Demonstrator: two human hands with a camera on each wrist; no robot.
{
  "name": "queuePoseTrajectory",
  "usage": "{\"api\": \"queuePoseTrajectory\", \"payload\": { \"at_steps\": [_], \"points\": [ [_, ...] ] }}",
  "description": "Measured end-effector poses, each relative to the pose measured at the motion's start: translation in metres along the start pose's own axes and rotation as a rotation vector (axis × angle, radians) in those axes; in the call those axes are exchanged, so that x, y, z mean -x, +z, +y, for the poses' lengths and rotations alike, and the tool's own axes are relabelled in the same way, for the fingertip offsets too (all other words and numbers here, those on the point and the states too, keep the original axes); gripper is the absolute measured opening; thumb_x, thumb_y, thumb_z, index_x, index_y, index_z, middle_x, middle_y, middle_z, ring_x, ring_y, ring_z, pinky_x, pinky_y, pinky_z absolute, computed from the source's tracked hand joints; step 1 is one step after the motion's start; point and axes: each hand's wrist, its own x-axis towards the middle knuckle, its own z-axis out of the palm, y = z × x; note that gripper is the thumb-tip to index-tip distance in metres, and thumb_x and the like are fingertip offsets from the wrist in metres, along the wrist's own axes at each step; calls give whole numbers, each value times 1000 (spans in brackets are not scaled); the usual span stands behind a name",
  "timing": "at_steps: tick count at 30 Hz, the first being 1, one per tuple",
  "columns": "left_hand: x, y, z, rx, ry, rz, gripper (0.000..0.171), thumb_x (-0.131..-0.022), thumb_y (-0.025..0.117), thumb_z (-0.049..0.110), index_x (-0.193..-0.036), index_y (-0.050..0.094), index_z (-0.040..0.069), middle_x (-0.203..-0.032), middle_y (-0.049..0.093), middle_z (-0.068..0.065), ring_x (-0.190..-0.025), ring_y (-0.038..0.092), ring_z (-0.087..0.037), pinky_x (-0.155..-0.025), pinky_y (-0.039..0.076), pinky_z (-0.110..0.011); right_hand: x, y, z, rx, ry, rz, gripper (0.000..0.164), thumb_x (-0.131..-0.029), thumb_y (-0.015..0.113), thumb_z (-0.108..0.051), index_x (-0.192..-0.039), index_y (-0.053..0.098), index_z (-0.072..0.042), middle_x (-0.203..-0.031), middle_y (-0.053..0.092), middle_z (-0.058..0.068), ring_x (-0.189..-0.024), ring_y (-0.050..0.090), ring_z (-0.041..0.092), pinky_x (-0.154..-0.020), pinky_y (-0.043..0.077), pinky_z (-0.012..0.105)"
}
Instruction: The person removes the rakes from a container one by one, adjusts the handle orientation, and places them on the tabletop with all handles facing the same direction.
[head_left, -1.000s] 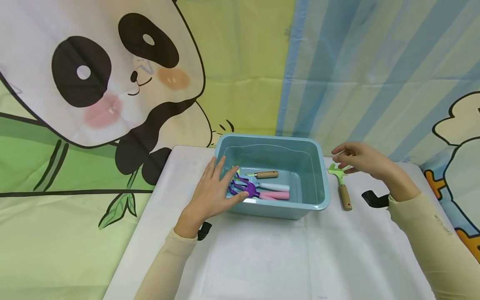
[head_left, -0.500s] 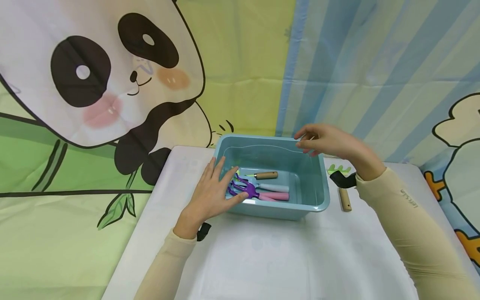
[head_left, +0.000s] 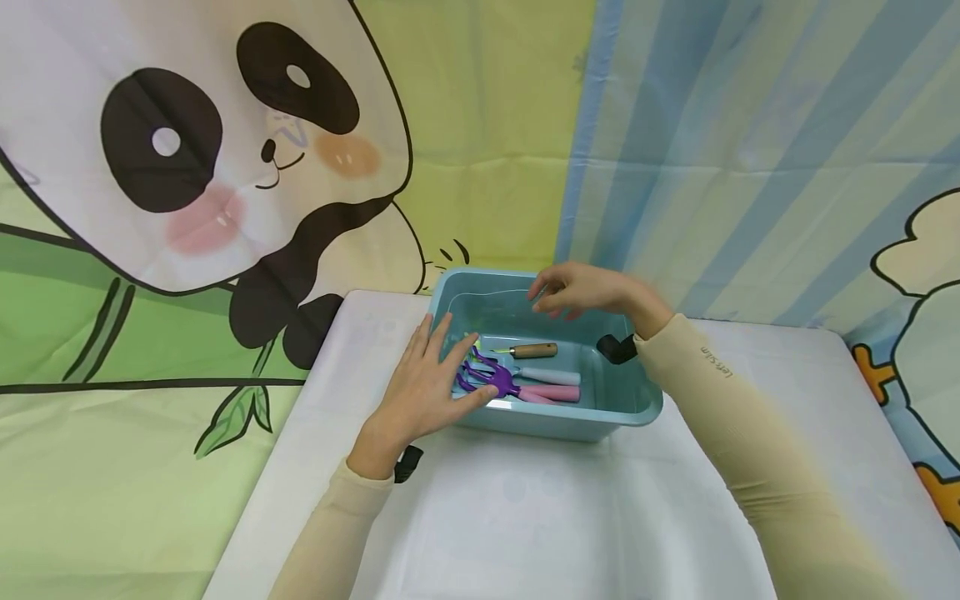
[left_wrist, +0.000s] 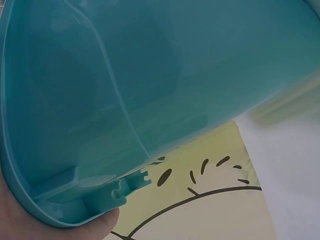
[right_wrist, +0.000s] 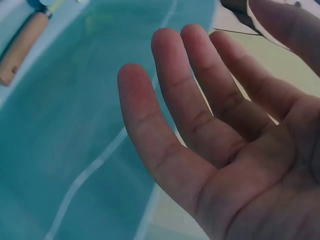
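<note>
My left hand [head_left: 423,375] rests at the left front corner of a light-blue plastic basin [head_left: 547,425], fingers spread and straight. In the left wrist view, part of that hand [left_wrist: 95,227] touches the basin's rim. Inside the basin lie small garden tools: a purple claw rake [head_left: 497,381] with a pink handle, a light-blue handle [head_left: 551,376], and a wooden handle [head_left: 534,350]. Their left ends are partly hidden by my left fingers. Above the basin's back part hovers my right hand [head_left: 588,287]; the right wrist view shows its fingers loosely bent, holding nothing.
A white-covered table [head_left: 517,517] bears the basin. Behind it hangs a printed cloth [head_left: 495,133] with a panda and blue stripes. My right sleeve [head_left: 735,425] crosses the basin's right side and hides the table there.
My right hand has moved left, from above the green rake with a wooden handle beside the basin to over the basin. The forearm now hides that rake. My left hand stays put.
</note>
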Motion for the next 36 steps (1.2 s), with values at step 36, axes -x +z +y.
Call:
{"api": "queuePoseTrajectory", "payload": {
  "at_steps": [36],
  "points": [
    [-1, 0, 1, -1, 18, 16, 92, -87, 37, 84, -155, 41, 22, -164, 16, -18, -150, 0, -42, -118, 6, -56, -72, 62, 71, 128, 302, -204, 41, -97, 65, -20, -136, 59, -8, -130, 58, 8, -114, 56, 28, -93, 49, 55]
  ]
}}
